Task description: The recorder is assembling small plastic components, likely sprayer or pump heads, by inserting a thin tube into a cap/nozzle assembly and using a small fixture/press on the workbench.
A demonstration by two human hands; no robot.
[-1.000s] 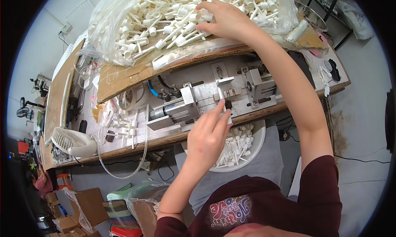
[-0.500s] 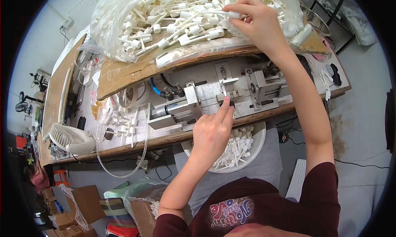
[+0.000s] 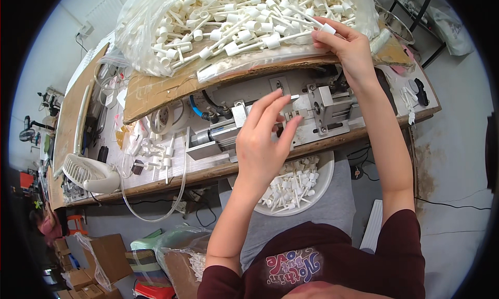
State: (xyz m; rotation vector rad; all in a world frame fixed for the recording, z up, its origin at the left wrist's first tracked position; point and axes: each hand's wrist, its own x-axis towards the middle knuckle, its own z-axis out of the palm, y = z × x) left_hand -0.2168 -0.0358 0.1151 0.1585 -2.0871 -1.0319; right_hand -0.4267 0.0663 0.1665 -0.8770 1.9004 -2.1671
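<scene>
A white plastic cap (image 3: pixel 327 28) with a thin stem is pinched between the thumb and fingers of my right hand (image 3: pixel 349 48). This hand is at the right front of a big heap of similar white stemmed caps (image 3: pixel 244 26) in a clear plastic bag (image 3: pixel 136 39). My left hand (image 3: pixel 262 145) hovers over a metal clamping fixture (image 3: pixel 327 112) on the bench, fingers apart and nothing in them. It partly hides the fixture's middle block. Below, a round white tub (image 3: pixel 332 171) holds many small white stemmed pieces (image 3: pixel 293 187).
A cardboard sheet (image 3: pixel 150 99) supports the bag above the bench. On the left are a white fan-like device (image 3: pixel 89 175), a loop of clear tube (image 3: pixel 156 220) and loose white parts (image 3: pixel 156 156). Cardboard boxes (image 3: pixel 112 255) stand on the floor at lower left.
My left hand has lifted off the fixture's middle block and spread its fingers. My right hand has moved right and toward me from over the heap, with a white cap in its fingers.
</scene>
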